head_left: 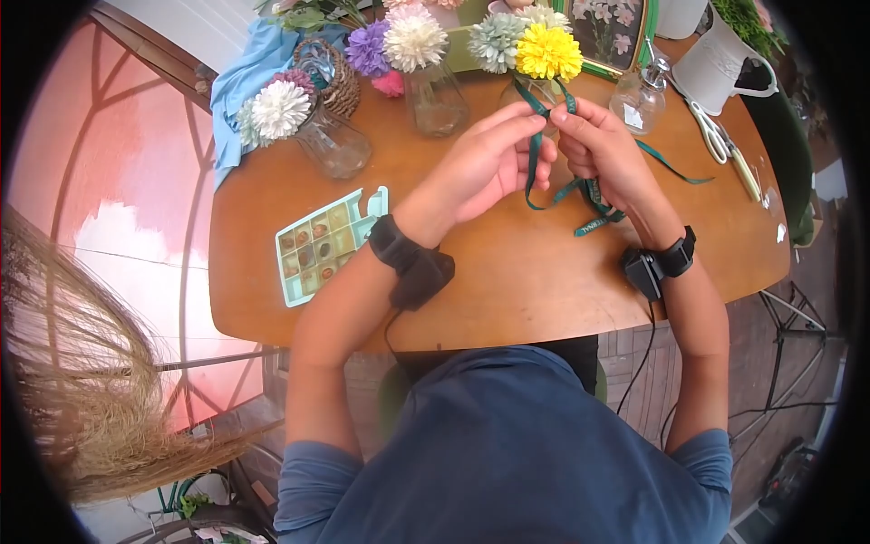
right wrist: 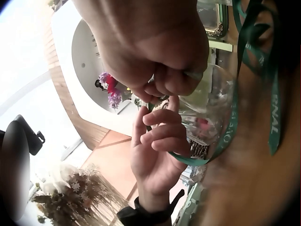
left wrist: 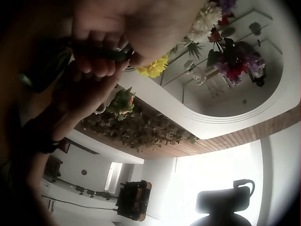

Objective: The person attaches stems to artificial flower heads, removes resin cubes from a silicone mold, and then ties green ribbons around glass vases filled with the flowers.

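A dark green ribbon (head_left: 533, 168) with pale lettering passes around the neck of a glass vase (head_left: 540, 92) that holds a yellow flower (head_left: 549, 52) at the back of the table. With thumb and fingertips, my left hand (head_left: 494, 159) pinches it just in front of the vase. My right hand (head_left: 609, 150) pinches the ribbon close beside, the fingertips of both hands nearly meeting. In the right wrist view a length of ribbon (right wrist: 275, 113) hangs in loops, and my right hand's curled fingers (right wrist: 174, 80) partly hide the pinched spot. Loose ribbon lies on the tabletop below my right hand.
More glass vases (head_left: 435, 102) with flowers stand at the back left. A pale green compartment box (head_left: 288, 258) of small items lies left. To the right are a glass bottle (head_left: 634, 104), scissors (head_left: 709, 134) and a white pitcher (head_left: 711, 72).
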A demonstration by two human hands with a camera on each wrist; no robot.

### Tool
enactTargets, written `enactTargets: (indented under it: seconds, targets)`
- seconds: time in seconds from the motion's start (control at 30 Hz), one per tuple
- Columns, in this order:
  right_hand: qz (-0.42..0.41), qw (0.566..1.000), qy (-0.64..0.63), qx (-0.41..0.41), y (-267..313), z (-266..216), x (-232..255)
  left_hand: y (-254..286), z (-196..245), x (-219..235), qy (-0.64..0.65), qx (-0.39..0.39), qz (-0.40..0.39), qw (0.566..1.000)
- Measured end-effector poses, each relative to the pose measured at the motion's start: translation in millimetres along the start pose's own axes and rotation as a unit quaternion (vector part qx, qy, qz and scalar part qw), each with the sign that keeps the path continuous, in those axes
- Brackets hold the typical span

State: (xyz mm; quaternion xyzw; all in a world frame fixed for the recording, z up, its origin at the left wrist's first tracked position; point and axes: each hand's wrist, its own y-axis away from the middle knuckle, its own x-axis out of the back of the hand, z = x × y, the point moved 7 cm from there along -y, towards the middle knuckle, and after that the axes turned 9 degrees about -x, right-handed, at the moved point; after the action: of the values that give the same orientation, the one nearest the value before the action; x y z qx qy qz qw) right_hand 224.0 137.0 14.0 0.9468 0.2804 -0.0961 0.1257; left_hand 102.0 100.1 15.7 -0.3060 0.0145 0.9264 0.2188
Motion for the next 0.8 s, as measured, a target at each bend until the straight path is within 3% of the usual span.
enactTargets:
  seconds: [0.27, 0.47, 0.67, 0.8]
  targets:
    - [0.027, 0.995, -0.090, -0.020, -5, 10, 3, -10, 0, 6, -0.007, -0.019, -0.017, 1.000]
    - [0.021, 0.995, -0.092, -0.033, -6, 11, 4, -16, 10, 10, -0.262, -0.059, -0.013, 0.963]
    - [0.003, 0.992, -0.109, -0.057, -5, 10, 0, -25, 17, 13, -0.383, -0.129, -0.022, 0.914]
    - [-0.023, 0.991, -0.114, -0.066, -6, 10, 0, -26, 19, 17, -0.393, -0.150, -0.008, 0.907]
